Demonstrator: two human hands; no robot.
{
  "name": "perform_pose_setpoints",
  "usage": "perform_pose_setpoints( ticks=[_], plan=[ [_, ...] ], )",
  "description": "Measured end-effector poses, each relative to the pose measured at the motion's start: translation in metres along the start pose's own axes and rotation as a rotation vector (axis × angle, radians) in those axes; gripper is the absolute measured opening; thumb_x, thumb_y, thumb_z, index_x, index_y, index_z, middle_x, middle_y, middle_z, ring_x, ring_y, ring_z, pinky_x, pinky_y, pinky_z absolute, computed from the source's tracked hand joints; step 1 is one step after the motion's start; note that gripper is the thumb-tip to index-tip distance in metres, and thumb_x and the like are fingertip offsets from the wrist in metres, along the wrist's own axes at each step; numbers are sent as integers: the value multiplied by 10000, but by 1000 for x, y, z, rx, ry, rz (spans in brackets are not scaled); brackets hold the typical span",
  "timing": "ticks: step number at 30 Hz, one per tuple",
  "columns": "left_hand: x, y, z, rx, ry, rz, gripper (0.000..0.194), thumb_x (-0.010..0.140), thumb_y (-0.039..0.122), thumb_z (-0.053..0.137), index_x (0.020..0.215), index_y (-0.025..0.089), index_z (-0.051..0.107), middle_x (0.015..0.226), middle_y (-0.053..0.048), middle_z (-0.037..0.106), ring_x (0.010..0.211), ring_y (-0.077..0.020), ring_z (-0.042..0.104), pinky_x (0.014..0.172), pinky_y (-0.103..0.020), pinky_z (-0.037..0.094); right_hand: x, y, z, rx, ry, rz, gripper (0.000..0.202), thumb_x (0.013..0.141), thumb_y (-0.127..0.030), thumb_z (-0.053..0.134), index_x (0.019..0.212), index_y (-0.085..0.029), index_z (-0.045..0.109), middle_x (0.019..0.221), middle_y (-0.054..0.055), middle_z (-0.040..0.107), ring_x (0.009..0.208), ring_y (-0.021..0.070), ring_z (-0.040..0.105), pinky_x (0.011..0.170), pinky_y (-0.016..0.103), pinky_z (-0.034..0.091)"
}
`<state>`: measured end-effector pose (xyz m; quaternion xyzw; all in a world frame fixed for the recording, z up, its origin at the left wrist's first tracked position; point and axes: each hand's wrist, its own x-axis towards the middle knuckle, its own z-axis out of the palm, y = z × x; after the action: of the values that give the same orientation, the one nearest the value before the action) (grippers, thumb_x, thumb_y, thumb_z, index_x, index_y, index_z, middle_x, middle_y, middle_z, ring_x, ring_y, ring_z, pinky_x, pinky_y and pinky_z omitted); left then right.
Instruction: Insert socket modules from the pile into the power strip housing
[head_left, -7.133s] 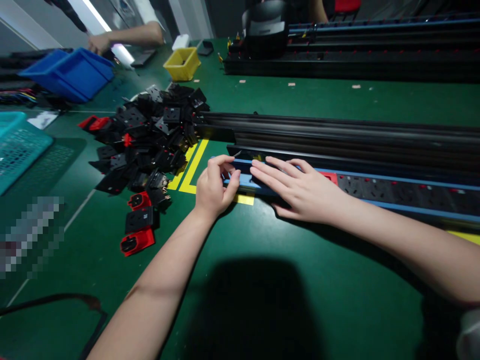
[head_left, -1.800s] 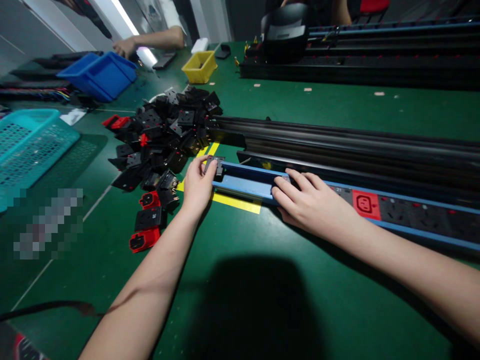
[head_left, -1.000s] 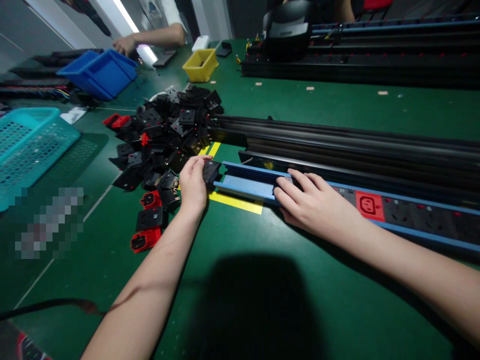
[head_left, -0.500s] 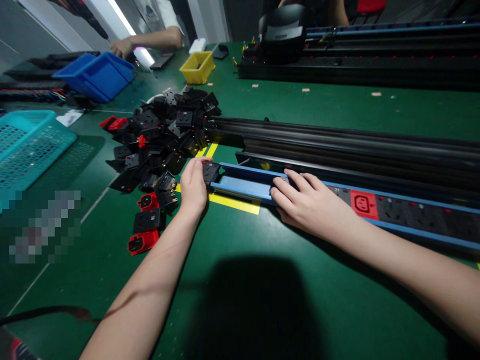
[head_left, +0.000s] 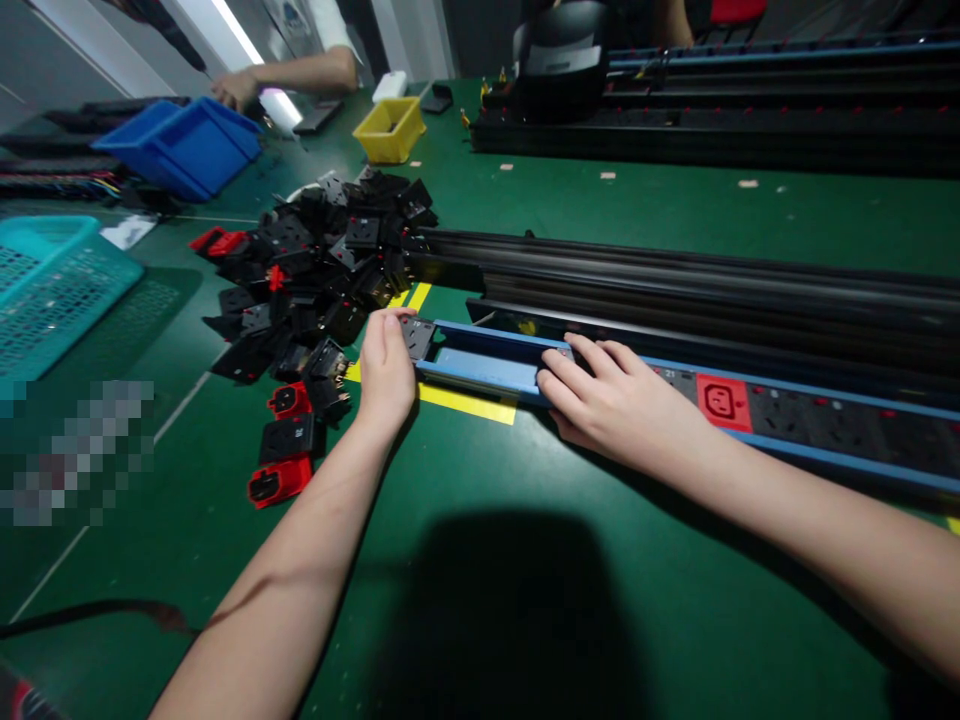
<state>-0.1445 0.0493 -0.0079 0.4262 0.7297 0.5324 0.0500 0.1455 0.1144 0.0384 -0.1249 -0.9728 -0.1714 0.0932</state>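
My left hand (head_left: 388, 370) is closed round a black socket module (head_left: 418, 339) at the left end of a blue power strip rail (head_left: 487, 372). The module's face points up, and the fingers behind it are partly hidden. Over the rail farther right lies my right hand (head_left: 600, 390), its fingers curled across the top and touching a dark module that they mostly cover. Between the hands the rail's channel shows bare blue. To the right, a red socket module (head_left: 723, 402) and several black socket modules (head_left: 840, 425) sit in the rail.
A heap of black socket modules (head_left: 330, 250) lies to the left, with a few red modules (head_left: 279, 482) nearby. Long black rails (head_left: 675, 275) run behind the strip. A teal basket (head_left: 67, 290), blue bin (head_left: 187, 150) and yellow bin (head_left: 390, 130) stand farther off. A co-worker's arm (head_left: 300, 75) reaches in behind.
The whole view has shifted slightly left. The face of the module in my left hand catches more light and seems slightly tilted from before. My right hand keeps its place on the rail.
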Motion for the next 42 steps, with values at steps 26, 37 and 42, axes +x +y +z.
perform_pose_setpoints(
  ticks=[26,37,42],
  plan=[
    [2,3,-2,-56,-220,-58,721,999,684,332,1180,137,766,1264,-133,742,1248,-284,660,1162,-440,438,-1,-1,1,58,38,65,641,985,-276,521,1512,61,383,1530,290,487,1307,381,542,994,448,411],
    [-2,1,-3,-11,-231,-5,748,970,732,368,1253,142,730,1304,-146,720,1269,-296,641,1179,-467,417,-3,2,-2,139,-39,219,743,969,-405,526,1523,57,348,1392,279,583,1164,373,585,920,452,395],
    [-2,-3,-3,-15,-229,3,722,959,718,424,1258,136,729,1297,-146,725,1250,-305,650,1166,-483,434,-3,4,-3,162,-89,251,732,959,-455,533,1489,32,398,1399,268,577,1138,367,598,886,430,406]
  ],
)
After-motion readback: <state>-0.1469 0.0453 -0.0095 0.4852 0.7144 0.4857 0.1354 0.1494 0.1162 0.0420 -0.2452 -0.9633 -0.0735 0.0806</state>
